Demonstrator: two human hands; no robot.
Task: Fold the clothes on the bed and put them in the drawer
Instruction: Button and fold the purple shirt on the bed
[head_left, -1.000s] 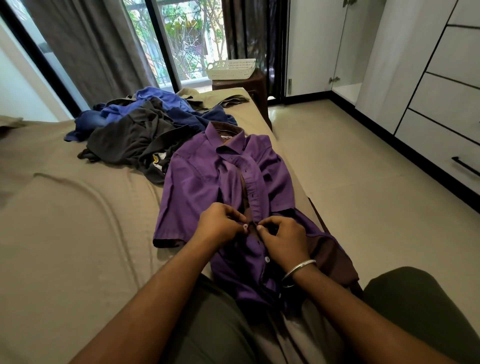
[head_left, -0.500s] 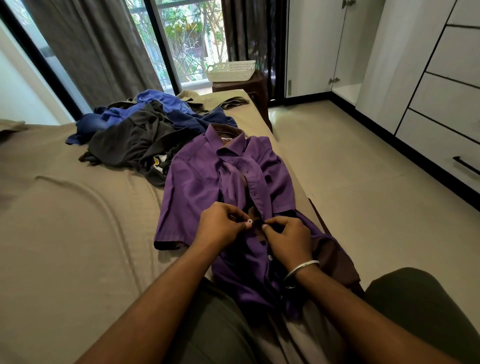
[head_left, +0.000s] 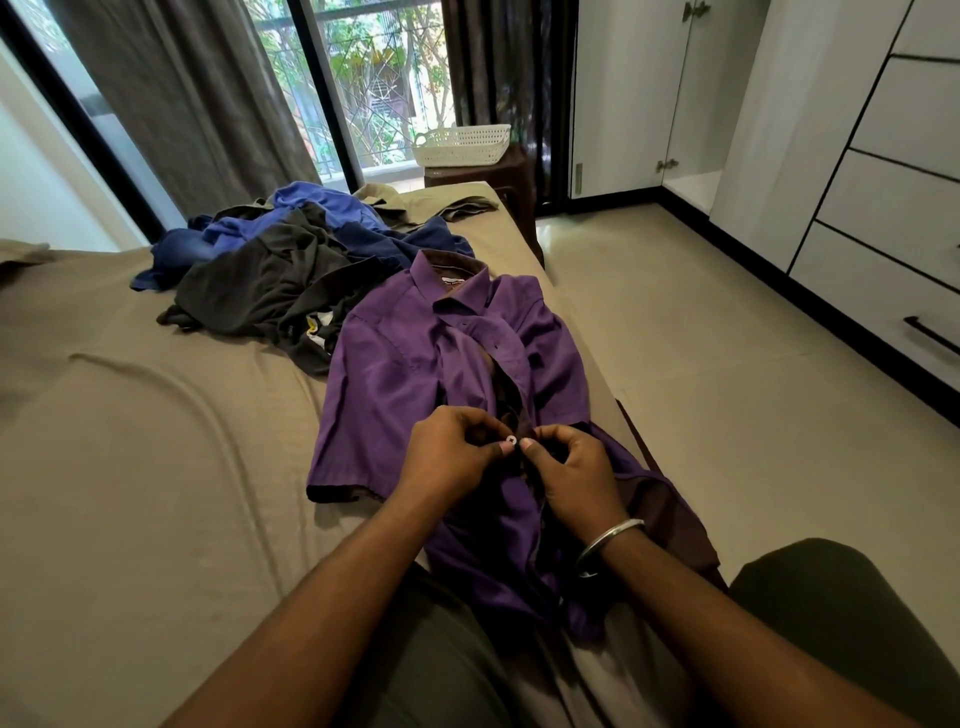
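Note:
A purple short-sleeved shirt (head_left: 395, 374) lies face up on the bed (head_left: 130, 467), collar away from me, its front partly unbuttoned above my hands. My left hand (head_left: 452, 452) pinches the left placket with a white button at its fingertips. My right hand (head_left: 576, 473), a metal bangle on its wrist, pinches the right placket edge just beside it. Behind the shirt sits a heap of dark grey and blue clothes (head_left: 275, 260). White drawers (head_left: 893, 291) with black handles stand at the right.
A white plastic basket (head_left: 462, 145) rests on a brown stool (head_left: 493, 176) past the bed's far end, by the window and curtains. Beige tiled floor (head_left: 701, 364) separates bed and wardrobe. A wardrobe door (head_left: 623, 93) stands ajar. My knees are at the bottom.
Both hands have shifted slightly up the shirt front and stay pinched at the plackets around a white button. The camera has tilted a little.

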